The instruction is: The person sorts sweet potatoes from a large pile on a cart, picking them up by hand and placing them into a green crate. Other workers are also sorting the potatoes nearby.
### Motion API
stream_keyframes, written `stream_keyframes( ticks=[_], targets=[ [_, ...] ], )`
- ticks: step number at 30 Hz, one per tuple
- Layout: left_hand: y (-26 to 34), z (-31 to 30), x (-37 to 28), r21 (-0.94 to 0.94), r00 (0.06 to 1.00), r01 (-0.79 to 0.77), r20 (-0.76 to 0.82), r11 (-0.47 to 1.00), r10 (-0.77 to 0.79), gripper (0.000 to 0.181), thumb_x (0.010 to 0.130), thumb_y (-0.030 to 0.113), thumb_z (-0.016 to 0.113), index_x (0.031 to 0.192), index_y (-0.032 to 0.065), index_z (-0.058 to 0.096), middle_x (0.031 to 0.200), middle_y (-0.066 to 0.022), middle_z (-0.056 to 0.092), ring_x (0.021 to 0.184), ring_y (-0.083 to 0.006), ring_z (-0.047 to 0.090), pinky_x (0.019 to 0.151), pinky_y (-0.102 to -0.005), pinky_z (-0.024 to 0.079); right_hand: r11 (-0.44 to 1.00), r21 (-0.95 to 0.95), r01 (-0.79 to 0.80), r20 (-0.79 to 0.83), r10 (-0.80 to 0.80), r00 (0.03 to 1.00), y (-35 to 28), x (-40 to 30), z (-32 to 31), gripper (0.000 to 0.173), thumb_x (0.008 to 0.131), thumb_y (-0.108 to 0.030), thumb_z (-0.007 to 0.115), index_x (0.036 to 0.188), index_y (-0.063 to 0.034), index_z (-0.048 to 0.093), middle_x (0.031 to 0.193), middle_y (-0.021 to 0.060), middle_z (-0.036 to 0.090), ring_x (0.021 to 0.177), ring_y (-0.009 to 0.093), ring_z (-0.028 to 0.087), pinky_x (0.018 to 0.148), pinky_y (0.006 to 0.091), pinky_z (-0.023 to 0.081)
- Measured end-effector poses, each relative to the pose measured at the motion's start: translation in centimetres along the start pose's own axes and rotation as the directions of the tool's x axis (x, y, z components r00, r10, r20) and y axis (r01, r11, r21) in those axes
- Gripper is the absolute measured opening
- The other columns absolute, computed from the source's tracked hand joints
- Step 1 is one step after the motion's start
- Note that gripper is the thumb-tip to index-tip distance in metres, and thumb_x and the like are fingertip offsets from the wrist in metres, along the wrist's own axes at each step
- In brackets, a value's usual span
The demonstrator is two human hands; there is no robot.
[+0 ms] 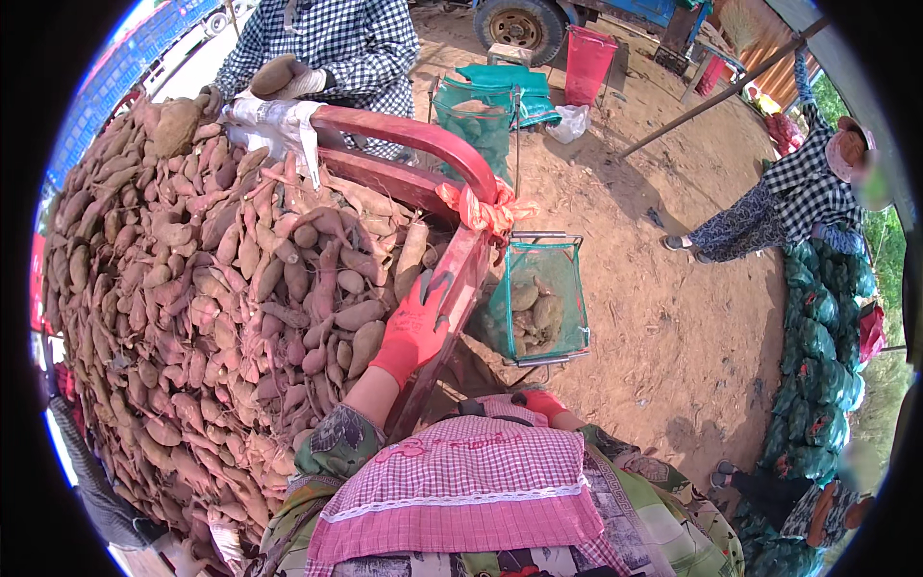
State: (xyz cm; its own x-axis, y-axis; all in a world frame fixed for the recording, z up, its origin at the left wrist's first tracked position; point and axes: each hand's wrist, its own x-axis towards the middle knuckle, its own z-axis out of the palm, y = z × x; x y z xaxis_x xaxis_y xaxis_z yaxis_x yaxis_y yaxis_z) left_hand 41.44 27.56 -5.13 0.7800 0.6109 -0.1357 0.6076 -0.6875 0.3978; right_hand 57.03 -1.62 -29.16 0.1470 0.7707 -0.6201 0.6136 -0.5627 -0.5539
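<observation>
A large heap of sweet potatoes (216,288) fills the left side behind a red metal rail (461,281). My left hand (414,328), in a red glove with dark fingertips, lies palm down on the heap's edge against the rail, next to a long sweet potato (411,256). It appears to hold nothing. My right hand (542,404), also red-gloved, is low in front of my pink checked apron (476,461), which partly hides it; its fingers are unclear. Beyond the rail stands a metal frame holding a green mesh bag (584,303) with several sweet potatoes (537,314) inside.
Across the rail, a person in a checked shirt (368,43) holds a large sweet potato (274,76). Another framed mesh bag (476,130) stands behind. Filled green bags (818,360) line the right, with two people beside them. A slanted pole (721,86) crosses the upper right.
</observation>
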Motion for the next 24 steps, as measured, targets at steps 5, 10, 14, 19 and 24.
stream_keyframes(
  ticks=[5,10,14,19,24],
  targets=[
    [-2.0,-0.7,-1.7,-0.100,0.992,-0.118,-0.051,0.988,0.113,0.074,0.088,0.027,0.064,0.155,0.0225,0.032,0.156,-0.0254,0.028,0.135,-0.0442,0.043,0.108,-0.0469,0.043,0.952,0.223,-0.208,-0.241,0.261,0.935,2.8,-2.3,-0.1,0.036,0.086,-0.030,0.056,0.116,-0.0182,0.072,0.113,0.0185,0.070,0.109,0.037,0.064,0.095,0.0452,0.051],
    [-5.6,-1.7,-3.7,-0.190,0.985,-0.120,-0.143,0.974,0.093,0.081,0.083,0.025,0.069,0.154,0.0145,0.032,0.153,-0.0235,0.036,0.135,-0.0391,0.044,0.108,-0.0455,0.042,0.589,0.760,-0.274,-0.140,0.561,0.816,9.7,-2.8,2.9,0.025,0.088,-0.008,0.060,0.108,-0.0052,0.075,0.090,0.0150,0.075,0.083,0.025,0.072,0.076,0.0335,0.058],
    [-8.4,-1.0,-4.9,-0.190,0.984,0.145,-0.077,0.971,-0.162,0.087,0.079,0.030,0.074,0.153,0.0076,0.033,0.148,-0.0223,0.044,0.132,-0.0390,0.048,0.108,-0.0436,0.042,0.589,0.762,-0.271,-0.215,0.625,0.751,13.1,-4.7,4.7,0.031,0.072,-0.005,0.078,0.102,-0.0137,0.079,0.084,0.0099,0.074,0.076,0.020,0.069,0.071,0.0334,0.056],
    [-9.8,-0.1,-4.2,-0.196,0.857,0.491,-0.068,0.849,-0.512,0.081,0.077,0.041,0.079,0.143,0.0066,0.046,0.131,-0.0211,0.060,0.120,-0.0367,0.058,0.099,-0.0450,0.046,0.481,0.745,-0.462,0.017,0.678,0.735,13.5,-2.1,-2.4,0.035,0.072,-0.005,0.076,0.106,-0.0147,0.077,0.088,0.0125,0.075,0.080,0.023,0.070,0.072,0.0358,0.056],
    [-8.4,2.0,-4.1,-0.198,0.791,0.516,-0.263,0.834,-0.552,0.076,0.070,0.040,0.085,0.132,0.0045,0.056,0.117,-0.0197,0.066,0.107,-0.0337,0.065,0.092,-0.0420,0.050,0.723,0.630,-0.284,-0.128,0.457,0.880,20.9,0.3,-8.7,0.034,0.072,0.001,0.070,0.105,-0.0064,0.076,0.085,0.0130,0.073,0.077,0.022,0.068,0.072,0.0343,0.054]
  ],
)
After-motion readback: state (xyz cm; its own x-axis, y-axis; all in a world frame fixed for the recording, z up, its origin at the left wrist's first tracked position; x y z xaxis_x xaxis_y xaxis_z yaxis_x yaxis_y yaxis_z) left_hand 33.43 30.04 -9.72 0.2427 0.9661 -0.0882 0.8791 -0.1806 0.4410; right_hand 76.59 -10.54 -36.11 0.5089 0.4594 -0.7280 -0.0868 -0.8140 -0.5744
